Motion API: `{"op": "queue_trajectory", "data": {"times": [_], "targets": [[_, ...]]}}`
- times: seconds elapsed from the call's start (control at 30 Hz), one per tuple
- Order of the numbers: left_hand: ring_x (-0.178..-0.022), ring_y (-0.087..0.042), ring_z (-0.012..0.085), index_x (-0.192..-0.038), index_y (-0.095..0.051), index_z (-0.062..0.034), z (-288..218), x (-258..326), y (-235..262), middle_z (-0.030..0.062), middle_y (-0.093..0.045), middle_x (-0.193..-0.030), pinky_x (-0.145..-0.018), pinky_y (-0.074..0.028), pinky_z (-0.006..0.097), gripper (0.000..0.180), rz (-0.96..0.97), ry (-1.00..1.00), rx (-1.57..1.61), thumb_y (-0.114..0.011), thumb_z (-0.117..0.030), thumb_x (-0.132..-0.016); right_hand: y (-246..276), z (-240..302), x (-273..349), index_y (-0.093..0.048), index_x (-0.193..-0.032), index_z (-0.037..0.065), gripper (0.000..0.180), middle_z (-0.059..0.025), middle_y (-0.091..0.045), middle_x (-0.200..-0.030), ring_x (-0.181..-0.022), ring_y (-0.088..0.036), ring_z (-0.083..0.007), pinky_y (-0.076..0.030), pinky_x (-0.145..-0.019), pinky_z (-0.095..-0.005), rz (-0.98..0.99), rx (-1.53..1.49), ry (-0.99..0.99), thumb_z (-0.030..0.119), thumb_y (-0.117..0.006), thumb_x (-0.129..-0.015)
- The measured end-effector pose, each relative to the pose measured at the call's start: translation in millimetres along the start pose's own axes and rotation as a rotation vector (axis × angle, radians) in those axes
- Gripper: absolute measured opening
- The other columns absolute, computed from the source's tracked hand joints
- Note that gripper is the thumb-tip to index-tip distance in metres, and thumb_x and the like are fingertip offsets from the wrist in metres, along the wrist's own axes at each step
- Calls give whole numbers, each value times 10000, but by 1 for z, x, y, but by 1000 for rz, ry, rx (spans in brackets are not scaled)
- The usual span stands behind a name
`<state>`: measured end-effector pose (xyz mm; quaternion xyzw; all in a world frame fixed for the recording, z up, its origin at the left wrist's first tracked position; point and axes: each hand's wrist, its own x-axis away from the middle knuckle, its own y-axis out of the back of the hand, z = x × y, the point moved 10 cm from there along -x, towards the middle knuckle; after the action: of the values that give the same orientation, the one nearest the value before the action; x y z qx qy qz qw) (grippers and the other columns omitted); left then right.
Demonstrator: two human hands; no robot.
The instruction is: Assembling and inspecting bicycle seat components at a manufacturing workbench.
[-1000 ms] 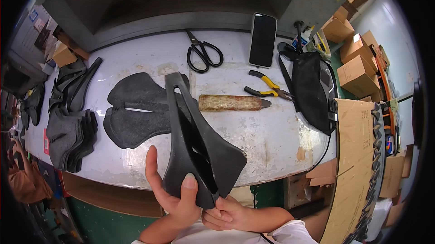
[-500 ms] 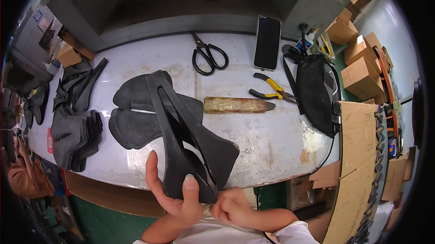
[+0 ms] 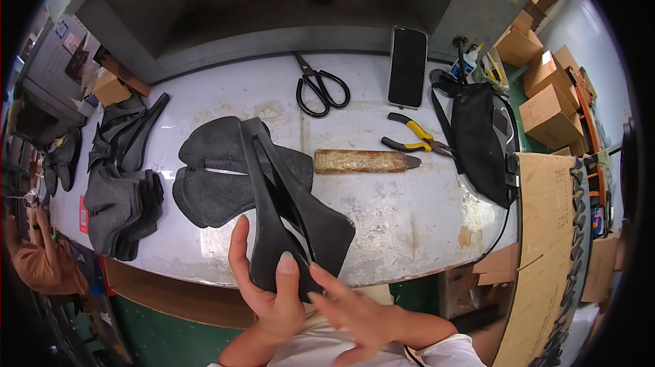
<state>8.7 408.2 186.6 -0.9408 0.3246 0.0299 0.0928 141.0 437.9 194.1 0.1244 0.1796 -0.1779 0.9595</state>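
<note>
A black bicycle saddle [image 3: 267,237] with a long central slot is held up above the table's front edge, its narrow nose pointing away from me. My left hand [image 3: 281,299] grips its wide rear end, thumb on top. My right hand [image 3: 361,316] is beside the rear's right side, fingers stretched apart, the fingertips at the saddle's edge; whether they press on it I cannot tell. Beyond the saddle lie dark grey saddle-shaped pads [image 3: 211,196], partly hidden by its nose. Right of them lies a tape-wrapped handle tool [image 3: 361,161] with a short blade.
Black-handled scissors [image 3: 321,91], a phone [image 3: 408,67], yellow-black pliers [image 3: 417,136] and a black pouch [image 3: 481,142] lie farther back on the white table [image 3: 382,230]. Stacked pads [image 3: 123,213] and more saddles [image 3: 133,131] are on the left. Cardboard boxes [image 3: 552,118] stand right. Another person [image 3: 48,258] is far left.
My right hand has gone from curled fingers to fingers spread at the saddle's rear edge. The saddle, still in my left hand, has turned slightly. The whole view has shifted a little.
</note>
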Motion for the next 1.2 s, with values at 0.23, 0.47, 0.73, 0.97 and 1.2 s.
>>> {"op": "queue_trajectory", "data": {"times": [0.23,0.47,0.73,0.97,1.2], "targets": [[-1148,-566,187,-1389,-409,69,30,3,-8,143,-576,-1273,-1009,-416,318,780,447,446,415,-794,-57,-723,93,-30,13,-592,-1066,-31,376,-196,-519,-1213,-1047,-528,-251,-417,-864,-354,-509,-207,-77,267,-685,-855],[-910,-678,191,-1280,-510,108,-2,9,-14,156,-689,-1011,-795,-525,283,743,636,-34,-377,-869,-48,-649,72,-30,14,-580,-677,59,261,-48,-571,-667,-594,-566,-171,-380,-529,-293,40,-348,-171,181,-793,-766],[-948,-591,295,-1184,-484,54,-22,10,-8,209,-562,-1072,-724,-514,367,683,379,-354,-966,-874,-107,-647,42,20,-11,-574,-698,77,233,-8,-485,-547,-431,-501,-182,-360,-390,-318,-39,294,30,53,-805,-719],[-853,-541,235,-1262,-449,-56,57,15,1,54,-500,-813,-874,-458,416,622,249,330,656,-699,-359,-780,42,27,-10,-571,-1156,-15,458,-80,-606,-794,-681,-611,-231,-505,-636,-320,-205,77,201,201,-763,-800],[-1050,-574,154,-1344,-385,-29,66,56,-12,60,-569,-1127,-931,-448,311,681,379,747,290,-718,-164,-765,42,-48,-5,-583,-1021,-9,427,-59,-621,-754,-636,-591,-120,-464,-584,-272,-226,-185,-489,409,-600,-941]]}}
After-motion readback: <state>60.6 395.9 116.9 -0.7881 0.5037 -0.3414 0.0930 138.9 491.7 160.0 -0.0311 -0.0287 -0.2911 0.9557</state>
